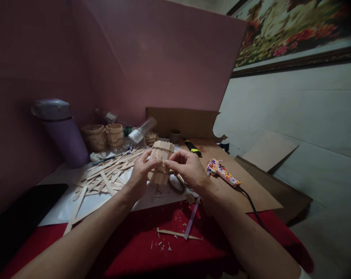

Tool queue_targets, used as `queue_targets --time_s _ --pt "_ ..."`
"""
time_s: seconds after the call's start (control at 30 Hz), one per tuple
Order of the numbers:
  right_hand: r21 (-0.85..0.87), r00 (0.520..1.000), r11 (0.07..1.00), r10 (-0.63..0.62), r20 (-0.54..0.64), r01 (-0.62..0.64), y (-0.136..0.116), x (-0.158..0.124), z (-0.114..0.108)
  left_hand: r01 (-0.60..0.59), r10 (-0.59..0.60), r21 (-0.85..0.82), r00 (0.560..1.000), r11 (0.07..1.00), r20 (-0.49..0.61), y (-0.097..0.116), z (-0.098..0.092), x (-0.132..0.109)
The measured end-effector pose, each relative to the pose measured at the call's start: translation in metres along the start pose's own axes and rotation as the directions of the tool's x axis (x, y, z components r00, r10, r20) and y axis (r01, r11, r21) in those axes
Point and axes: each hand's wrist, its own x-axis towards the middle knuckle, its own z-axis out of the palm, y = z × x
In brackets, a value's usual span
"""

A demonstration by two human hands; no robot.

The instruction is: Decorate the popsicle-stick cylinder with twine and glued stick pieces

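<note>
A small cup made of upright craft sticks stands tilted between my two hands, with raised bands around its side. My left hand is closed around its left side. At the front of the cup, my right hand pinches with thumb and index finger; whatever is between the fingertips is too small to make out. Below the right hand lies what looks like a pair of scissors, partly hidden. A floral glue gun with a black cord lies to the right on cardboard.
Loose craft sticks lie piled on white paper at left. Behind them are two finished-looking cups, plastic bottles and a purple tumbler. A utility knife rests on cardboard. A glue stick lies on red cloth.
</note>
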Motion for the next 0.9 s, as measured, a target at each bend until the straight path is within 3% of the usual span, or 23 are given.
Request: queue_targets --time_s 0.43,0.9 --pt "0.041 0.996 0.997 0.065 -0.064 -0.063 0.002 -0.003 0.006 0.021 -0.021 -0.008 1.000 1.000 0.016 -0.003 -0.001 0.002" --pt "0.156 0.998 0.986 0.061 -0.016 -0.058 0.002 -0.005 0.009 -0.023 0.025 -0.035 0.998 0.999 0.062 0.009 0.001 -0.001"
